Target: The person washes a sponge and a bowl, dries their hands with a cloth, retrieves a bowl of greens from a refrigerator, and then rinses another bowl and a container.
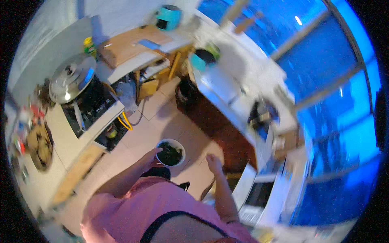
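My left hand [154, 157] grips a white bowl [183, 152] by its near-left rim, with the thumb over the edge. Dark green leafy vegetables [169, 154] fill much of the bowl, which I carry above the tiled floor [146, 130]. To the right of the bowl, my right hand [214, 164] hangs apart from it, near a dark brown cabinet front [225, 133]. Nothing shows in that hand, but blur hides how its fingers are set.
On the left counter [65, 145], a lidded metal pot [71, 80] sits over a black cooktop [98, 106]. A yellow-capped bottle [89, 45], a wooden board [127, 44] and a turquoise appliance [170, 18] stand farther back. The right counter [218, 88] runs below windows [328, 39].
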A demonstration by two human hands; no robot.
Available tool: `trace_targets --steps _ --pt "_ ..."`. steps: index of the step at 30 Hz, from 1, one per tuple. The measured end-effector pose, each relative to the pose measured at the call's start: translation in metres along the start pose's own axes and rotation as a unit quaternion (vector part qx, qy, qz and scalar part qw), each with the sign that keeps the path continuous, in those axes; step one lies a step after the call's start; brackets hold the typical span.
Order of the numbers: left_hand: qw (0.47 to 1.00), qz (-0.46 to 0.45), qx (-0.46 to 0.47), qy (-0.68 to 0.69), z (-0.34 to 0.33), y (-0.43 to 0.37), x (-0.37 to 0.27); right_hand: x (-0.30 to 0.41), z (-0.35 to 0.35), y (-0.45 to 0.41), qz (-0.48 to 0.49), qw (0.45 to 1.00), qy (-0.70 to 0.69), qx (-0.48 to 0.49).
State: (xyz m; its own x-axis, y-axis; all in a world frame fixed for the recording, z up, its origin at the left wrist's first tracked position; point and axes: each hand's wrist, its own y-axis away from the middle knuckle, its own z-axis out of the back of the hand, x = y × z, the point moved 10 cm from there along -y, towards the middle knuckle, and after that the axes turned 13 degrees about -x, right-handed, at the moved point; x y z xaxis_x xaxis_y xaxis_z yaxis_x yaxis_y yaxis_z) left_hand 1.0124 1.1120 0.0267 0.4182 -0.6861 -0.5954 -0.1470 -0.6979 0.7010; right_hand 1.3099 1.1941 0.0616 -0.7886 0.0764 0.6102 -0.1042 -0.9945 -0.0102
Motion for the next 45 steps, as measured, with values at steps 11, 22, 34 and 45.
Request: trace_targets --steps 11,22,34,45 --pt "0.972 0.001 0.228 -0.06 -0.379 -0.165 -0.146 -0.203 0.225 -0.276 -0.088 0.985 0.07 -0.133" --pt "0.973 -0.044 0.214 -0.077 -0.653 -0.355 -0.137 -0.408 0.4 -0.528 0.368 0.745 0.528 -0.174" --pt "0.929 -0.251 -0.009 -0.273 -0.797 -0.46 -0.186 -0.468 0.373 -0.627 0.22 0.974 0.035 -0.043" --pt "0.635 -0.541 0.062 -0.548 -0.965 -0.507 -0.135 -0.528 0.563 -0.553 0.021 0.97 0.051 -0.236"
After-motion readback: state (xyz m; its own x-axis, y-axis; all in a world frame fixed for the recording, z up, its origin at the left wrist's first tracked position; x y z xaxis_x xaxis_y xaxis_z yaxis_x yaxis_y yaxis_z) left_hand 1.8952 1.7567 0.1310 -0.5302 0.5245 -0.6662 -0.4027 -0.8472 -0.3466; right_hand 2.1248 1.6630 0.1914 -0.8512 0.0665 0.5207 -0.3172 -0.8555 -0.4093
